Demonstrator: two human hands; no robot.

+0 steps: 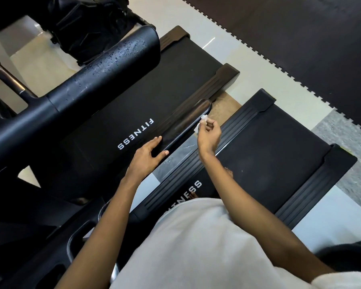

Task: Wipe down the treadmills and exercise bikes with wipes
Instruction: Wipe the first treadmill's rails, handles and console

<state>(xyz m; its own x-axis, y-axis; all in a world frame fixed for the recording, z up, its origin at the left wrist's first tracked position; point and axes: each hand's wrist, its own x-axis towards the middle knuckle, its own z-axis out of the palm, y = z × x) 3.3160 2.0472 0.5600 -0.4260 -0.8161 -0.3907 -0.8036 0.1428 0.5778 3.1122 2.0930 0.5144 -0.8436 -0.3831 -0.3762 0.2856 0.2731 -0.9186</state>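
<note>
Two black treadmills lie side by side below me, the left treadmill belt [154, 90] and the right treadmill belt [269, 155], both marked FITNESS. A black handrail [186, 124] of the left treadmill runs between them. My left hand [148, 153] rests on the near part of this handrail, thumb under it and fingers over it. My right hand [208, 134] pinches a small white wipe [202, 119] against the rail's side near its rounded far end. A thicker handrail [104, 65] at the upper left carries water droplets.
Dark interlocking floor mats [290, 38] cover the upper right beyond pale floor tiles [175, 13]. The treadmill console with cup holders [79, 243] sits at the lower left. My white shirt [196, 247] fills the bottom centre. Another black machine [88, 24] stands at the top left.
</note>
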